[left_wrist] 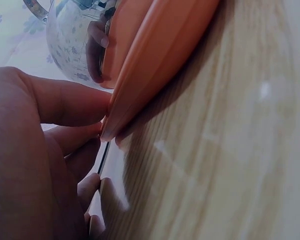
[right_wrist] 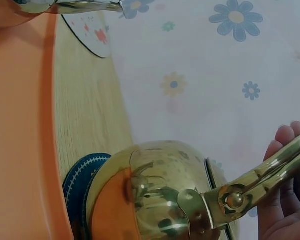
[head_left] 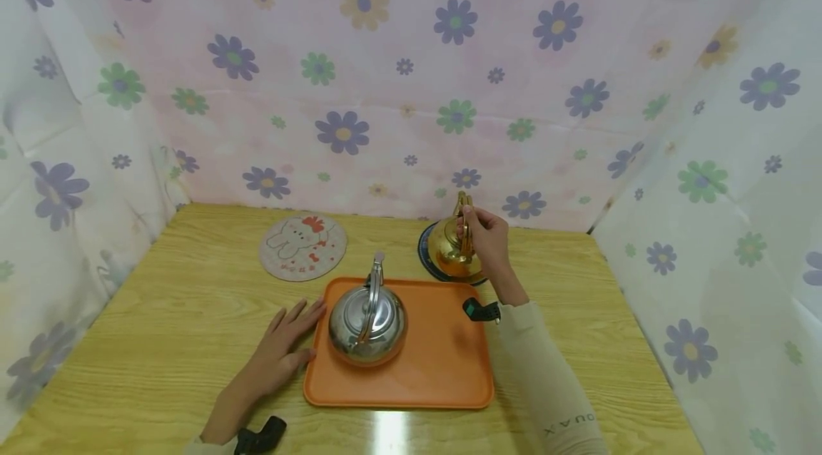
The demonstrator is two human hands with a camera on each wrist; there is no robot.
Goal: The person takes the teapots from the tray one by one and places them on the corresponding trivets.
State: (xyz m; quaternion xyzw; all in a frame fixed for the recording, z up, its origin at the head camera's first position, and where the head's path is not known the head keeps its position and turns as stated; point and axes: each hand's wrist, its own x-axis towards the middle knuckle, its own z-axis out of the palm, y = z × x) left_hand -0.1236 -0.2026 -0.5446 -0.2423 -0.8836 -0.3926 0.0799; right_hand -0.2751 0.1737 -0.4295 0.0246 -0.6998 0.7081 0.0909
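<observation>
Gold kettle is resting on the far-right blue mat, its handle gripped in the right hand, while I'm watching the straight-fingered left hand touching the left rim of the orange tray.

A gold kettle stands upright on a blue mat behind an orange tray.

flowered cloth around wood-grain table
</observation>
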